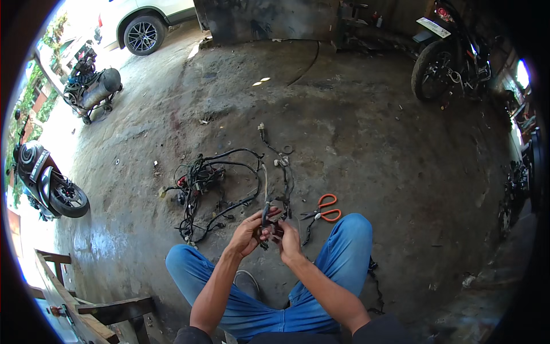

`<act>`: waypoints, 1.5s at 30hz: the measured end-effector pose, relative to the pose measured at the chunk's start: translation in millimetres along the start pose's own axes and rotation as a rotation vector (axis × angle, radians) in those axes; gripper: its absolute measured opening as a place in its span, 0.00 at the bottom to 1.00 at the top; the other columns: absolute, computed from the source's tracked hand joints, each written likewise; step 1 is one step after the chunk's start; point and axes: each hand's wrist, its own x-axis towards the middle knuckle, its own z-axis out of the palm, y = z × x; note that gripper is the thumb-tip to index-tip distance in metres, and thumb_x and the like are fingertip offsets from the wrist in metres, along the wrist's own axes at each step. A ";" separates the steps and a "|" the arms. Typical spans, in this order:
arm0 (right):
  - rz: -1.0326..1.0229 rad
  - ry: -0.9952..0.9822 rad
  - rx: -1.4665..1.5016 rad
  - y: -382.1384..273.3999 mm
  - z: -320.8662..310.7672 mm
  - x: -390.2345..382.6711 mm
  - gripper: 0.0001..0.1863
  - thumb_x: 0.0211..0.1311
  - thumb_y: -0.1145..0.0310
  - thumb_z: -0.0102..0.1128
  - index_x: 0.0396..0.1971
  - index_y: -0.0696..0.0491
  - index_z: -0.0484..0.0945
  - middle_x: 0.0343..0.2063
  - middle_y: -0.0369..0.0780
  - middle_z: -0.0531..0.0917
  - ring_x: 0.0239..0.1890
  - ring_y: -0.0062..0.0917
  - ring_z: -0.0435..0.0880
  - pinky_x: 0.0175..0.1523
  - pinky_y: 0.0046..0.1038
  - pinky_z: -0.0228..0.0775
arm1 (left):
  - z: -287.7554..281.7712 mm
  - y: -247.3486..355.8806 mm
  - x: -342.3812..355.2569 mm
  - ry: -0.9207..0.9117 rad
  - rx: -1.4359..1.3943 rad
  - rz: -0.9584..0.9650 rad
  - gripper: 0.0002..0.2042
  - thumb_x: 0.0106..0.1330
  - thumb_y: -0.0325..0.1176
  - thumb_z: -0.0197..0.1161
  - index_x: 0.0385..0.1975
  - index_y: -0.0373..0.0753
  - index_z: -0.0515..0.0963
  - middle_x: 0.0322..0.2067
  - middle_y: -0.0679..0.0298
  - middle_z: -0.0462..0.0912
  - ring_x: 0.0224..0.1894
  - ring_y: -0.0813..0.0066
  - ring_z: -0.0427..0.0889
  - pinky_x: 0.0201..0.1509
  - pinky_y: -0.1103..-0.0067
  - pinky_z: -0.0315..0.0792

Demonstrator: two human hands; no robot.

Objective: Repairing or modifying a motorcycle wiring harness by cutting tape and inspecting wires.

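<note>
A tangled black wiring harness lies on the floor in front of me, mostly to the left, with a red part in its bundle. One branch of it runs to my hands between my knees. My left hand is closed around this dark, taped wire branch. Close beside it, my right hand pinches the same wires; the exact spot under its fingertips is hidden. Beyond my hands another branch stretches away to a pale connector. Orange-handled scissors rest on the floor by my right knee.
A tape ring lies near the far wires. At the left stand a motorcycle and an air compressor; a white car is behind. Another motorcycle stands far right. A wooden frame is near left.
</note>
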 end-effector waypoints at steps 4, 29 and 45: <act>0.188 -0.028 0.029 -16.6 -3.7 9.7 0.12 0.75 0.60 0.52 0.43 0.53 0.77 0.30 0.35 0.79 0.37 0.21 0.80 0.39 0.26 0.73 | 21.8 -4.5 2.7 0.008 0.041 0.076 0.19 0.79 0.28 0.45 0.67 0.30 0.67 0.46 0.63 0.78 0.31 0.76 0.73 0.35 0.76 0.73; -0.147 -0.157 -0.402 -11.8 -18.5 22.4 0.08 0.68 0.65 0.66 0.34 0.55 0.83 0.32 0.34 0.85 0.35 0.17 0.82 0.40 0.20 0.71 | 30.4 -11.5 -38.4 0.062 1.590 0.901 0.22 0.67 0.29 0.65 0.61 0.45 0.78 0.32 0.59 0.86 0.34 0.62 0.86 0.41 0.69 0.78; -0.207 -0.082 -0.538 -36.0 -17.4 19.2 0.10 0.70 0.62 0.65 0.35 0.54 0.83 0.30 0.31 0.83 0.30 0.15 0.79 0.38 0.19 0.69 | -15.5 -11.4 5.3 0.046 0.801 -0.036 0.20 0.77 0.45 0.56 0.50 0.30 0.80 0.36 0.65 0.86 0.34 0.80 0.80 0.37 0.76 0.72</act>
